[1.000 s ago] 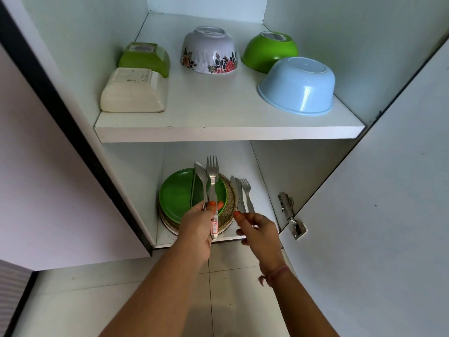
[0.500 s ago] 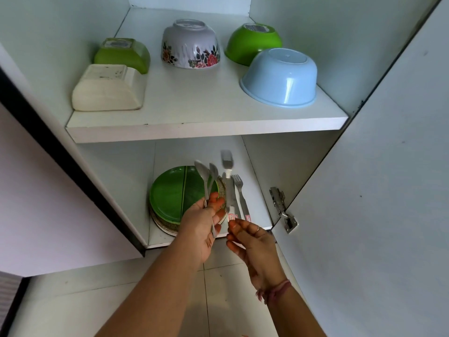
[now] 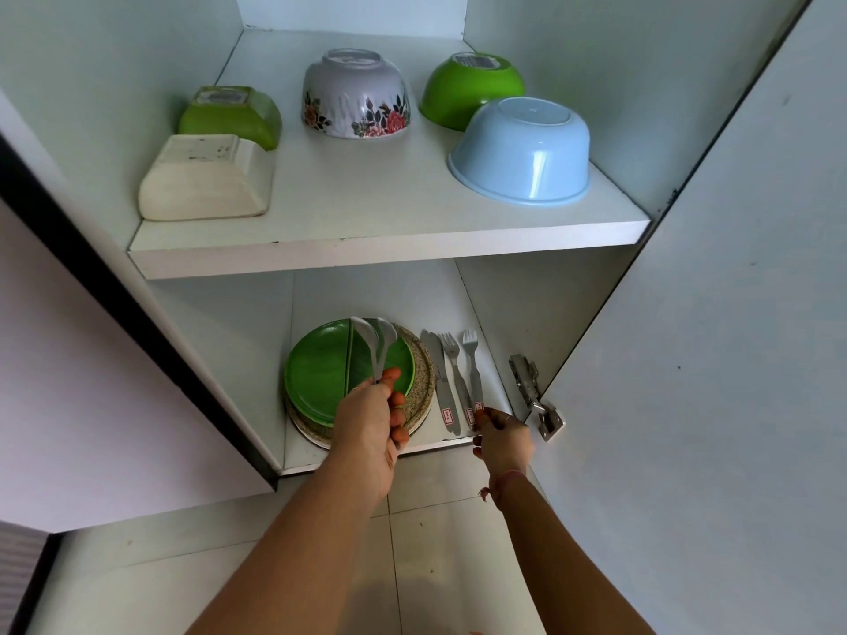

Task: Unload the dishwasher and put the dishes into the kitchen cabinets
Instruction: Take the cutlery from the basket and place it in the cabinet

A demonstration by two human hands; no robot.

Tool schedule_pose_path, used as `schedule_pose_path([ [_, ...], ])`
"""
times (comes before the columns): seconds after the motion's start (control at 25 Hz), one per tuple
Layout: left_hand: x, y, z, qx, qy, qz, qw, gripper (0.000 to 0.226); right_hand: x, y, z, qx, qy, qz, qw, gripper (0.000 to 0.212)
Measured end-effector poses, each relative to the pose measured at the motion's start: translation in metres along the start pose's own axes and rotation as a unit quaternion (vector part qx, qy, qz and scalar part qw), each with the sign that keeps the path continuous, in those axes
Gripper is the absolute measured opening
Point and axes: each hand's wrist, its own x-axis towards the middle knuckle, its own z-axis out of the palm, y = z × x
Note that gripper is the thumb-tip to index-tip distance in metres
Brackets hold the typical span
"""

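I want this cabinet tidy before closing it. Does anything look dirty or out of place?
The cream square dish on the upper shelf shows dark specks on its upturned base. Otherwise the bowls sit upside down in order.

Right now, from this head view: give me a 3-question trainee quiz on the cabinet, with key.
1. True or false: the left hand holds two spoons.
2. How many upside-down bowls sit on the upper shelf?
3. What lies directly right of the plate stack? A) a knife and two forks B) cups C) a pan

Key: 1 true; 2 five; 3 A. The right hand pinches the rightmost fork's handle.
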Motion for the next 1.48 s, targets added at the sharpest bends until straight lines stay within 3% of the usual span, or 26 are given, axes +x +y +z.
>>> schedule_pose_path([
  [0.36, -0.011, 0.004, 0.002, -0.006, -0.013, -0.006, 1.0, 0.012, 0.008, 0.011, 0.006, -0.111, 0.04, -0.084, 0.989, 0.026],
  [0.52, -0.012, 0.004, 0.0, -0.016, -0.013, -0.007, 1.0, 0.015, 0.006, 0.014, 0.008, -0.106, 0.056, -0.096, 0.988, 0.028],
  [0.72, -0.014, 0.004, 0.0, 0.047, -0.039, -0.012, 0.998, 0.024, -0.02, 0.002, 0.005, -0.083, 0.059, -0.094, 0.99, 0.033],
  [0.8, -0.014, 0.003, 0.001, 0.077, -0.057, -0.016, 0.995, 0.027, -0.057, -0.016, -0.003, 0.002, -0.01, -0.077, 0.997, 0.026],
  [0.84, -0.012, 0.003, 0.001, 0.085, -0.067, -0.015, 0.994, 0.029, -0.078, -0.028, -0.009, 0.068, -0.091, -0.052, 0.992, 0.024],
  [0.92, -0.011, 0.002, 0.001, 0.078, -0.081, -0.021, 0.993, 0.03, -0.118, -0.05, -0.02, 0.17, -0.273, 0.004, 0.947, 0.029],
  [1.0, -0.011, 0.002, 0.002, 0.076, -0.096, -0.039, 0.992, 0.032, -0.142, -0.065, -0.026, 0.21, -0.356, 0.025, 0.91, 0.032],
  [1.28, -0.017, -0.002, 0.006, 0.037, -0.13, -0.077, 0.988, 0.033, -0.139, -0.076, -0.028, 0.259, -0.309, 0.104, 0.909, 0.043],
  [1.48, -0.017, -0.002, 0.008, 0.073, -0.135, -0.076, 0.985, 0.034, -0.139, -0.075, -0.03, 0.281, -0.329, 0.126, 0.893, 0.021],
])
